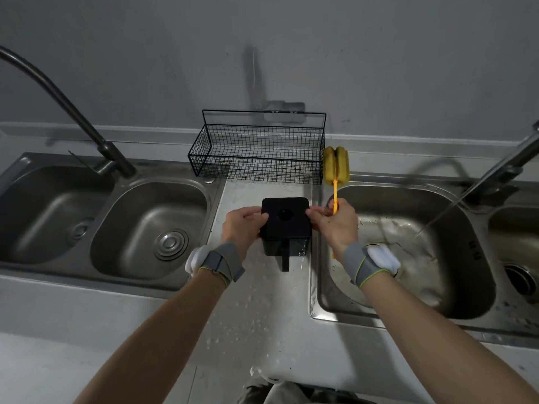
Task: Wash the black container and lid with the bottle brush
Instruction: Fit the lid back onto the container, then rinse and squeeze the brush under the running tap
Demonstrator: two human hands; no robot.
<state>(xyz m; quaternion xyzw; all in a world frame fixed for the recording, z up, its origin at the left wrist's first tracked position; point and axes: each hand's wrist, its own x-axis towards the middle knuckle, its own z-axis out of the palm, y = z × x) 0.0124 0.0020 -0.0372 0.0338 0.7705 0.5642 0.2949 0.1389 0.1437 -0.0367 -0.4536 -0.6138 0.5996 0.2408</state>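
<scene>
Wet counter (pixel 262 316), black container (pixel 287 228) upright, bottle brush (pixel 336 167) vertical, pointing up

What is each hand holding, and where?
Left hand: left edge of the black lid; right hand: yellow handle of the bottle brush, also touching the lid.

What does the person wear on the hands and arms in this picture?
The left hand and the right hand are bare, without gloves. Each wrist carries a grey strap with a thin yellow-green edge: the left strap and the right strap. A white rounded piece sits on the outer side of each strap. No sleeves show on the forearms.
</scene>
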